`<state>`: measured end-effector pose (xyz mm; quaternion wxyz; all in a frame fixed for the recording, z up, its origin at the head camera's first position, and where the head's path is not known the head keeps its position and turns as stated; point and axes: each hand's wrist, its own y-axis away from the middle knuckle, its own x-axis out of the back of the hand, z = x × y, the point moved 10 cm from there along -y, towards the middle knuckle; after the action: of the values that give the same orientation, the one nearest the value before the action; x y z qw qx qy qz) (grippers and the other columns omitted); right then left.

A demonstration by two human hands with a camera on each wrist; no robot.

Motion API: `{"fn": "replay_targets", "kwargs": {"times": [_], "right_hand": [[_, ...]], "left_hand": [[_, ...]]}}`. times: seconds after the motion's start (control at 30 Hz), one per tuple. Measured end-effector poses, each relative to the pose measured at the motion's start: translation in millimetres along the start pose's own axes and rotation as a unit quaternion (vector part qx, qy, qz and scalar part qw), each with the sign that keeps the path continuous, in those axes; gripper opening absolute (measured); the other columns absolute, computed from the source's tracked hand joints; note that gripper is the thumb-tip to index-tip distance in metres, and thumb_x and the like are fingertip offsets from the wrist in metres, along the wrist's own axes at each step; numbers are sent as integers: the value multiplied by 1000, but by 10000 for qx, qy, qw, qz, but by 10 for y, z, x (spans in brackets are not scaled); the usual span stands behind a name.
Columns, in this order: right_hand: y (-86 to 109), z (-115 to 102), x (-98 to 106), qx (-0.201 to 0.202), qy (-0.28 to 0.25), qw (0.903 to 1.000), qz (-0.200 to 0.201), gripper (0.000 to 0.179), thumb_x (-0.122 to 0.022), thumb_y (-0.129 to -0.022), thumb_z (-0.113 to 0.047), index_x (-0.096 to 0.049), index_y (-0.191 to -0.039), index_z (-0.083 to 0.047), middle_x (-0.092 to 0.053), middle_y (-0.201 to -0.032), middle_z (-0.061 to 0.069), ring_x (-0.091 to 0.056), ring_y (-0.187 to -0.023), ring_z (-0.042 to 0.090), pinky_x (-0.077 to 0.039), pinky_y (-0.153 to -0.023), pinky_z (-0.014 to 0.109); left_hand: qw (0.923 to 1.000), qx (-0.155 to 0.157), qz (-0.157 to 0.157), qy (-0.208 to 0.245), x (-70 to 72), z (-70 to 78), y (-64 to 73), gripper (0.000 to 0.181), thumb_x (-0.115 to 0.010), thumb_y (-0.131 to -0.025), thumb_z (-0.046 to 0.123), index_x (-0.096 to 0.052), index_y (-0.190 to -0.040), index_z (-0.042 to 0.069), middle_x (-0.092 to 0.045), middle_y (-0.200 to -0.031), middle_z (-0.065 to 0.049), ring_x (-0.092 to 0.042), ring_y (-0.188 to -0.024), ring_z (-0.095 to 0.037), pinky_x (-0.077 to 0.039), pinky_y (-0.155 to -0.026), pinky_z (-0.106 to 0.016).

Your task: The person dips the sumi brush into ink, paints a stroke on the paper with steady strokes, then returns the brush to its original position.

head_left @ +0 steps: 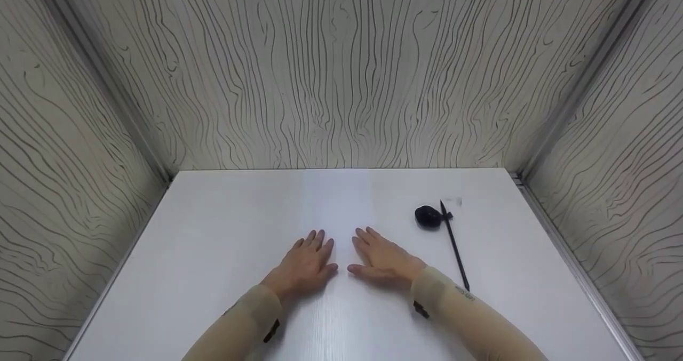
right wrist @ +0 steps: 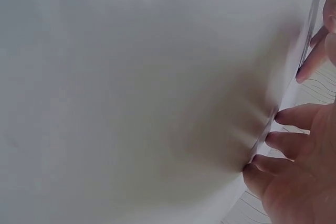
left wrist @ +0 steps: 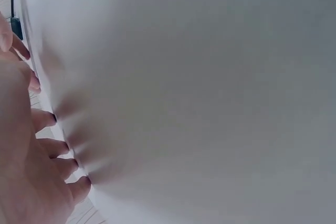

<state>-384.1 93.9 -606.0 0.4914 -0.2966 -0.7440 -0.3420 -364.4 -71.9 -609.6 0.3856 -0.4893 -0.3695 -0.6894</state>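
Note:
In the head view my left hand (head_left: 305,265) rests on the white table (head_left: 224,217), fingers straight and slightly spread, holding nothing. Across a narrow gap, my right hand (head_left: 385,259) rests the same way, its thumb pointing at the left thumb. To the right of the right hand lies a glossy black rounded object (head_left: 428,217). Touching or very near it is a thin black stick (head_left: 455,246) with a pointed far end and a small black piece beside it. Both wrist views show fingertips (left wrist: 80,186) (right wrist: 253,174) touching the white surface.
Wood-grain patterned panels (head_left: 341,73) rise behind the table and on both sides. Grey metal edging (head_left: 581,297) runs along the table's right side. A faint grey smudge (head_left: 454,201) marks the tabletop near the stick's tip.

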Motion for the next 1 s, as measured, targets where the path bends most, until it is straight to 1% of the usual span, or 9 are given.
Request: {"fn": "replay_targets", "kwargs": {"times": [0.2,0.47,0.67,1.0], "right_hand": [[23,18,-6,-85,-83,9999,-79,94,-44,-109,-76,-30,-179,-14,-19,-191,8,-17,-179,35,-21,-144,53],[63,32,-4,-245,-216,9994,-117,91,-51,-109,-73,-33,-178,-17,-21,-191,5,-19,-179,32,-22,-144,53],[95,1,16,-94,-248,9996,-53,91,-57,-108,-69,-38,-176,-12,-26,-189,8,-23,-177,36,-25,-143,54],[164,-11,-16,-100,-255,9996,-110,94,-58,-106,-71,-36,-176,-12,-24,-189,9,-23,-177,37,-25,-143,55]], "left_hand": [[9999,42,-94,42,-11,9,11,78,-41,-116,62,-32,-179,17,-22,-190,-13,-20,-178,-37,-24,-143,-60],[9999,44,-146,9,-29,41,38,78,-42,-115,62,-31,-179,18,-21,-190,-12,-19,-178,-37,-24,-143,-59],[9998,-109,-179,-12,-36,78,74,77,-41,-115,60,-33,-178,16,-24,-189,-14,-22,-178,-38,-26,-142,-60],[9997,-172,-170,-76,-43,134,147,78,-42,-115,61,-33,-179,18,-22,-190,-13,-22,-178,-38,-26,-142,-60]]}}
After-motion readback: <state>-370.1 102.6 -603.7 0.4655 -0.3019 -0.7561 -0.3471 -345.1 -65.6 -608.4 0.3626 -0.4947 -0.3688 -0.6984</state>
